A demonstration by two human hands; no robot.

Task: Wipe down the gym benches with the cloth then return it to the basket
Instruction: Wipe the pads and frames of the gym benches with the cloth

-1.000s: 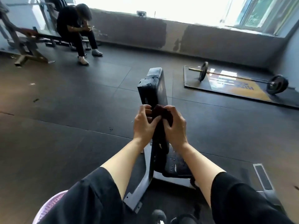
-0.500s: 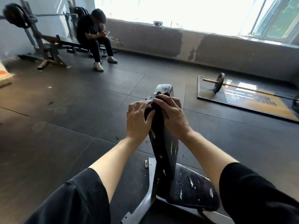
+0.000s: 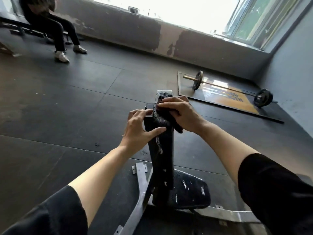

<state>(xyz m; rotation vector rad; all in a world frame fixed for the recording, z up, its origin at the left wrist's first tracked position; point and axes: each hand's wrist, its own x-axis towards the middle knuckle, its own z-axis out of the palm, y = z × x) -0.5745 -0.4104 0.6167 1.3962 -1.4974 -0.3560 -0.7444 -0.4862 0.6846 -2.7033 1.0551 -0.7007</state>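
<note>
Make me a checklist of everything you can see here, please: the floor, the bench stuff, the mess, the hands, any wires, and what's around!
Surface: dark rubber floor, scuffed.
Job's things: bench with its backrest raised steeply and the padding torn; dark cloth pressed near the backrest's top. Basket not in view.
Clutter: nothing seen.
Hands: right hand grips the cloth on the backrest; left hand steadies the backrest's side, thumb across the pad.
Cables: nothing seen.
Surroundings: barbell on a mat to the right; a seated person far left; bright window; peeling wall below it.
</note>
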